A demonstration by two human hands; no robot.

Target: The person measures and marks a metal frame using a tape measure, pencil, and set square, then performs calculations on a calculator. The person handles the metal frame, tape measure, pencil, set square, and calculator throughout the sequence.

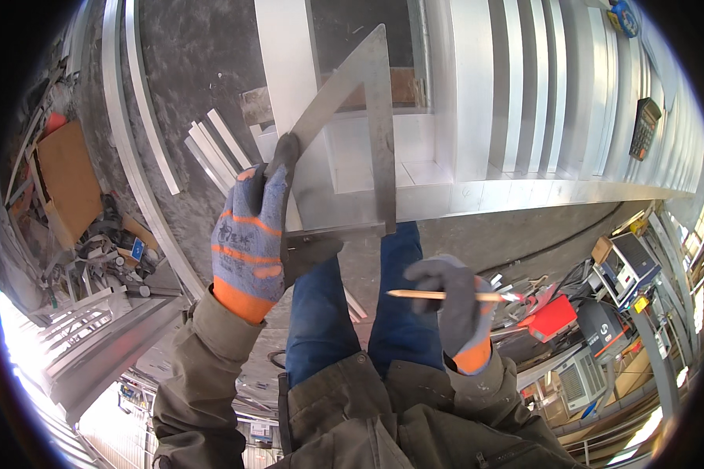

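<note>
My left hand (256, 234), in a grey-blue and orange work glove, grips a triangular metal set square (380, 125) at its left corner. The square's long base bar lies along the near edge of the silver metal profiles (414, 197), its upright arm crossing them. In my right hand (457, 301), also gloved, a sharpened wooden pencil (418, 295) is held between the fingers, tip pointing left. That hand hovers in front of my right thigh, apart from the metal. Fine lines show on the near profile's face.
Several long silver profiles (524, 86) lie side by side at the right, with a black calculator (645, 129) and a blue tape measure (624, 19) on them. Short offcuts (217, 144) lie on the left. A cardboard box (69, 184) and scrap fill the far left; tools and a red box (550, 319) sit at lower right.
</note>
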